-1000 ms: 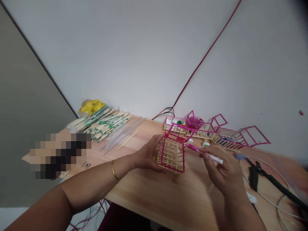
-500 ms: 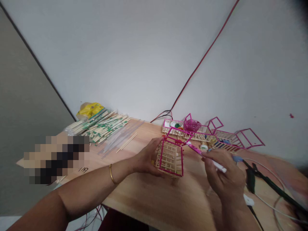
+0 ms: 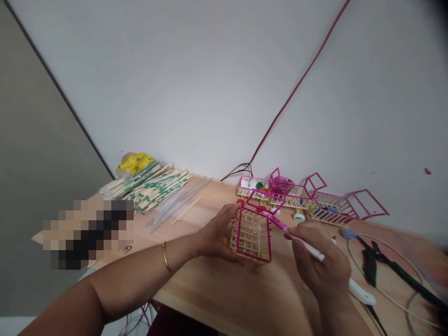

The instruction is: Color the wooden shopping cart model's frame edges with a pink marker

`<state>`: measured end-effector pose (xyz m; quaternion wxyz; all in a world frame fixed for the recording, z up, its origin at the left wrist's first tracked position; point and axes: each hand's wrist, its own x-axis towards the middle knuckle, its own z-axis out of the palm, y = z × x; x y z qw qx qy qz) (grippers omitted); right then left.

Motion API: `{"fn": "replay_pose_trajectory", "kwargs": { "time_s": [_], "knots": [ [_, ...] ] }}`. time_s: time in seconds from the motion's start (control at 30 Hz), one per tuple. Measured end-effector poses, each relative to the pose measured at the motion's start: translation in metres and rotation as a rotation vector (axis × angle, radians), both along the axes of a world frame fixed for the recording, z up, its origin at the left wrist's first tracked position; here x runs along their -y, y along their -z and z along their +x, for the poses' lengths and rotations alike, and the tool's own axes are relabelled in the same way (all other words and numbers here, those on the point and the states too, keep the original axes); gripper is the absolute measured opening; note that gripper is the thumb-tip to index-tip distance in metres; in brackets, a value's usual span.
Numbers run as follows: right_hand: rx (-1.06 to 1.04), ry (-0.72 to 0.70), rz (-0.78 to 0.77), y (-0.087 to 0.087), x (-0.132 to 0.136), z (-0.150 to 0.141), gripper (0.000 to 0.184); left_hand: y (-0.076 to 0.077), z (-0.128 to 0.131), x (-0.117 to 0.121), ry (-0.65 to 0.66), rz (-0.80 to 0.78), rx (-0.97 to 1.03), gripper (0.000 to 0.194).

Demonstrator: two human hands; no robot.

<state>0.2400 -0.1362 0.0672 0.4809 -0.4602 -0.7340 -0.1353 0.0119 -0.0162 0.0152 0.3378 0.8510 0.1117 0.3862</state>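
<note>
- Using the table (image 3: pixel 259 296) helps: the wood before the person gives room for both forearms, and resting a wrist there would probably steady the work.
- Keep elbows clear of the row of stick carts (image 3: pixel 325 205) along the wall; their thin pink frames stand up and could likely snap if knocked.
- The right hand (image 3: pixel 322 256) is closed in a pen grip, thumb and fingers pinching the white handle. Short, light strokes from the fingers should serve better than arm movement.
- The left hand (image 3: pixel 219 235) is partly open, curved round the left side of the stick box; some fingers are hidden. A gentle squeeze should do, with fingertips kept off any wet pink.
- The stick box (image 3: pixel 257 238) sits between the hands, tilted, its pink-edged lattice face towards the person; I cannot tell whether it touches the table. Turning it to meet the tip seems easier than twisting the wrist.
- The brush (image 3: pixel 280 225), perhaps a pen, slants to the box's upper right edge. Following the stick's length should give even colour.
- The red disc (image 3: pixel 261 209) lies just beside the tip, so extra care there should prevent smears.
</note>
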Motion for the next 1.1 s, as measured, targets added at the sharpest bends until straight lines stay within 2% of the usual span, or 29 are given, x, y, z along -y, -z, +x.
{"fn": "replay_pose_trajectory", "kwargs": {
  "time_s": [0.13, 0.4, 0.63, 0.87, 0.97, 1.1],
  "knots": [
    [0.068, -0.01, 0.039, 0.002, -0.004, -0.009, 0.017, 0.004, 0.0, 0.0, 0.014, 0.019, 0.005, 0.123],
    [0.178, 0.056, 0.098, 0.006, -0.009, -0.019, 0.018, 0.013, 0.002, -0.001, 0.016, 0.083, 0.017, 0.134],
    [0.134, 0.149, 0.077, 0.006, -0.007, -0.012, 0.013, 0.007, -0.001, -0.001, 0.001, -0.019, -0.014, 0.125],
    [0.11, 0.274, 0.087, 0.01, -0.004, -0.003, 0.009, -0.001, -0.003, 0.002, -0.001, -0.04, 0.047, 0.119],
    [0.098, 0.263, 0.085, 0.013, -0.005, -0.004, 0.009, 0.0, -0.001, 0.003, -0.006, -0.043, 0.032, 0.121],
    [0.096, 0.168, 0.077, 0.012, -0.006, -0.011, 0.014, 0.008, 0.004, 0.002, -0.022, -0.034, 0.012, 0.124]
  ]
}}
